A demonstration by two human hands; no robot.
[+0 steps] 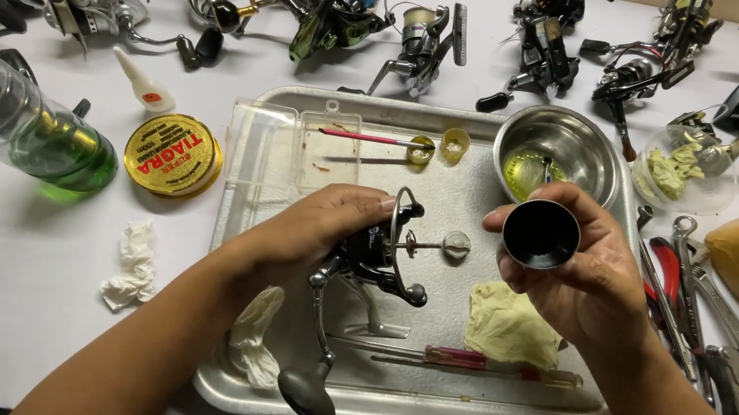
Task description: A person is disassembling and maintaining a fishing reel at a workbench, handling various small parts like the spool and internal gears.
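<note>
My left hand [313, 229] grips the body of a dark fishing reel [372, 261] over a metal tray [398, 412]. The reel's bare shaft with a small round nut [456, 244] points to the right, and its crank handle with a grey knob [307, 393] hangs down toward the tray's front edge. My right hand [572, 275] holds a black spool [540, 233] just right of the shaft, with its open end facing me. Spool and shaft are apart.
On the tray lie a yellow cloth [507, 325], a red-handled screwdriver [464, 359], a clear plastic box [296, 144] and a steel bowl [558, 152]. Several reels line the table's far edge. Wrenches and pliers [711, 313] lie right, a green bottle [15, 124] and a yellow tin [173, 154] left.
</note>
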